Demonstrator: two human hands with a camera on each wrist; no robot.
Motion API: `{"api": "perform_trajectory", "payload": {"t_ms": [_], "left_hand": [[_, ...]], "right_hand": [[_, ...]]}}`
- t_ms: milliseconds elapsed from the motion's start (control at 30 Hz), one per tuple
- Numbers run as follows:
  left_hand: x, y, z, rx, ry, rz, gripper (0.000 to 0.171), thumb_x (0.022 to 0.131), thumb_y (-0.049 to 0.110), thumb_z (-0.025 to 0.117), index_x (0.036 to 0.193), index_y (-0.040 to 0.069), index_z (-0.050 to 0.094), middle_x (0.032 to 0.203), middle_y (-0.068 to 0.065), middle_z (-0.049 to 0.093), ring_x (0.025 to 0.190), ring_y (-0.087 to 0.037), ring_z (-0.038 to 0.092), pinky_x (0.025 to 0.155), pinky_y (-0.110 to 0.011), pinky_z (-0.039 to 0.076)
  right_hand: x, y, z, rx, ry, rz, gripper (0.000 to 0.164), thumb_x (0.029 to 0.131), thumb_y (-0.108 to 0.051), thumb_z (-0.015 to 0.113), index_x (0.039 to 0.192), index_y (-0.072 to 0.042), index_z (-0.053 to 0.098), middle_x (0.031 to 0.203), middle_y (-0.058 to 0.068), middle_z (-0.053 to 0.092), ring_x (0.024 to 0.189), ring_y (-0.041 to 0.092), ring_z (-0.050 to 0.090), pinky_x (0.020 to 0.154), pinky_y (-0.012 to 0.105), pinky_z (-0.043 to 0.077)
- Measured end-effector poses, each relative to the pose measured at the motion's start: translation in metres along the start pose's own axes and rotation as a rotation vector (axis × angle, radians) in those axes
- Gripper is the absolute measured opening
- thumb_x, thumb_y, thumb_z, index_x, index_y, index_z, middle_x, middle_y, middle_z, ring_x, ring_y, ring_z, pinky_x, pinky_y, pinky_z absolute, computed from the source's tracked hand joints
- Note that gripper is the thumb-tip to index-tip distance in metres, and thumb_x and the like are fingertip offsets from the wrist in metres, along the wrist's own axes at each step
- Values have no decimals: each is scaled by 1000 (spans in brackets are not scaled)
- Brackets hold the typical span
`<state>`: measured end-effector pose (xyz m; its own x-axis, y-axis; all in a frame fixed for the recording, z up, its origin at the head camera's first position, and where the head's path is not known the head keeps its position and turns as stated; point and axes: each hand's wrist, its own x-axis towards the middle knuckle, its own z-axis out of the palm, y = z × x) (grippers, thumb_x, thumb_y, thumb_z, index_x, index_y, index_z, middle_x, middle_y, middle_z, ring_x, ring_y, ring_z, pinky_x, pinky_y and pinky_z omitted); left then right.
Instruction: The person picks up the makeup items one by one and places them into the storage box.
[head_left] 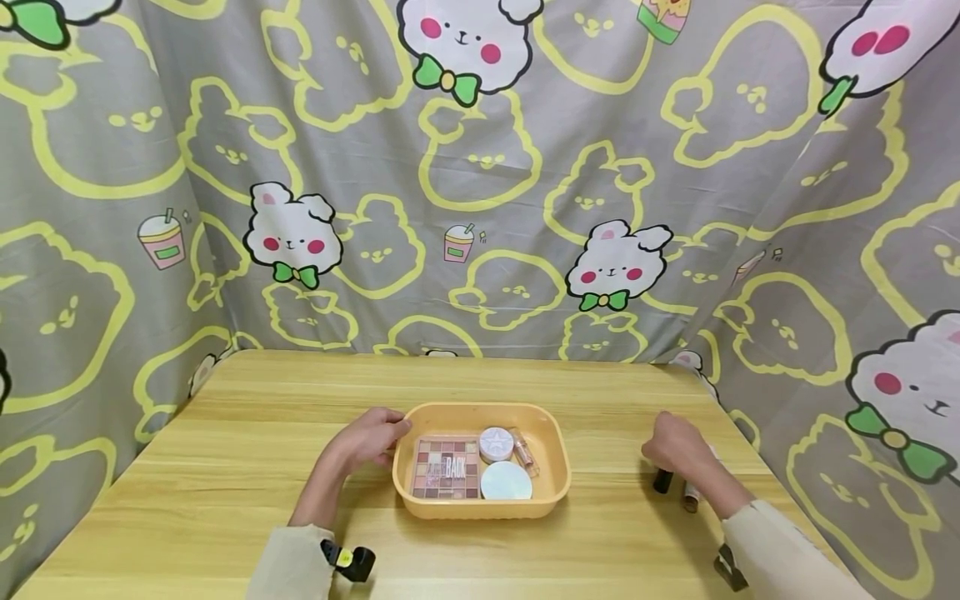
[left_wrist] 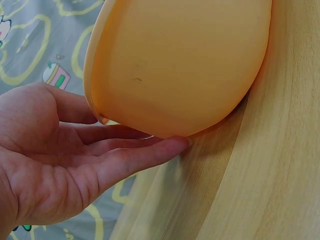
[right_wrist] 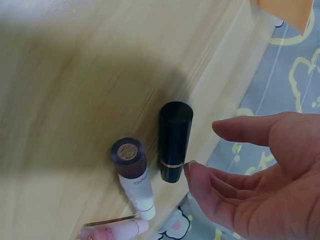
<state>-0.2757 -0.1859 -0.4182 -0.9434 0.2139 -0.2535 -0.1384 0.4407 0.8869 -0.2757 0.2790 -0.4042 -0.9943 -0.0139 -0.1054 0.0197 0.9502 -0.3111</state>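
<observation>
A yellow plastic basin [head_left: 555, 492] stands on the wooden table. Beside its left end is my left hand [head_left: 375, 437], fingers mostly straight and touching the outer wall and rim; the left wrist view shows the fingertips [left_wrist: 177, 146] against the basin's side. My right hand [head_left: 675, 450] hovers at the right, fingers loosely bent. In the right wrist view, a black lipstick tube [right_wrist: 175, 135] with a gold band lies right by its fingertips, not gripped. Next to that lie a white cosmetic tube [right_wrist: 137, 190] with a dark cap and a pinkish tube [right_wrist: 115, 230].
Inside the basin lie an eyeshadow palette [head_left: 446, 471], a round white compact [head_left: 506, 482], a smaller round case [head_left: 496, 444] and a slim pinkish tube [head_left: 524, 452]. A patterned grey curtain [head_left: 480, 225] hangs around the table's back and sides.
</observation>
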Motion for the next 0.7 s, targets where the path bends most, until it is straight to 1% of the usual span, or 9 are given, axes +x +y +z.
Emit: {"api": "perform_trajectory", "payload": {"t_ms": [67,133,200,267,367,433,500,600,700], "left_hand": [[1,0,0,-1,1,-2,43,108,19,44,140,-10,52,123,-18,67,108,-25,66,82,-43,61],[1,-1,0,3,1,-3,43,108,19,44,140,-10,53,122,-18,67,107,-25,66,81,-43,61],[1,-1,0,2,-1,-2,43,108,19,44,139,-10,53,122,-18,67,106,-25,67,80,-42,61],[1,-1,0,0,-1,1,43,108,19,44,139,-10,53,122,-18,67,106,-25,67,80,-42,61],[1,-1,0,-9,0,3,43,108,18,44,139,-10,53,121,-18,67,106,-25,67,80,-42,61],[1,-1,1,-11,2,4,43,108,18,44,139,-10,53,121,-18,67,106,-25,67,80,-42,61],[1,-2,1,-9,3,3,43,108,18,44,139,-10,52,121,-18,67,105,-25,67,80,-42,61],[1,-1,1,-7,2,3,43,108,18,44,140,-10,52,121,-18,67,105,-25,67,80,-42,61],[1,-1,0,-5,1,3,43,108,19,44,140,-10,53,121,-18,67,105,-24,67,80,-42,61]], "right_hand": [[-1,2,0,2,-3,3,11,78,0,50,73,-7,42,61,0,29,55,14,26,52,27,28],[-1,4,0,0,-4,1,9,79,-1,50,76,-5,43,62,1,30,55,15,28,53,28,29],[-2,5,0,2,-8,4,8,80,-3,51,82,1,45,63,2,33,55,17,31,53,29,30],[-2,6,0,2,-13,5,16,80,-4,52,90,8,47,65,5,37,55,19,36,53,30,33],[-2,7,0,18,-42,26,34,84,-6,55,104,19,46,63,8,45,50,22,48,49,31,41],[-2,7,0,24,-55,40,36,84,-7,58,105,20,46,65,10,50,49,24,55,47,31,46],[-2,8,1,27,-64,51,32,83,-7,60,100,18,49,64,12,53,46,24,59,45,31,49],[-1,10,3,19,-63,53,13,80,-7,60,80,4,51,65,12,54,44,23,59,44,30,49],[-1,11,5,10,-62,49,13,79,-6,59,68,-4,51,62,11,54,43,21,58,43,28,48]]}}
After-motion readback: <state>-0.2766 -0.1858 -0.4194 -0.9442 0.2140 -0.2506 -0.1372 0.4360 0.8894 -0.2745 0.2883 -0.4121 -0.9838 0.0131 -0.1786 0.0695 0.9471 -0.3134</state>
